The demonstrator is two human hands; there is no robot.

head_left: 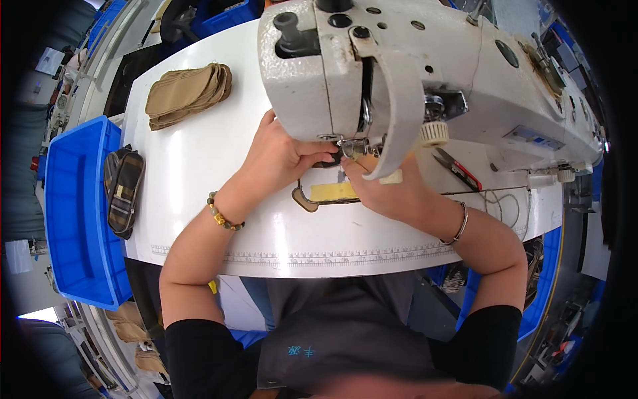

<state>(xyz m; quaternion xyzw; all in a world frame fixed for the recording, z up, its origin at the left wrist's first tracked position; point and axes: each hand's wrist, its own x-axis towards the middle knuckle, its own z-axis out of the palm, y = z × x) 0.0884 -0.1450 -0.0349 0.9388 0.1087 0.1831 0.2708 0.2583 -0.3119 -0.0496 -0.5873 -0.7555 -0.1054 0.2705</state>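
Under the head of a white sewing machine [299, 86], both my hands meet close to the metal presser foot [355, 147]. My left hand [282, 151] comes from the left, its thumb and forefinger closed on a small dark fabric piece [327, 161]. My right hand [392, 191] is closed at the other side of the presser foot, fingertips against the same work and partly hidden by the machine's curved guard. Just below them lies a tan piece with dark edging [306, 200], beside a yellow strip [332, 192] on the bed. How these parts join is hidden.
A stack of tan fabric pieces [189, 94] lies at the far left of the white table [199, 159]. Red-and-black snips [458, 169] and loose cord [502, 203] are at right. A plaid piece [124, 191] rests on the rim of a blue bin [76, 213].
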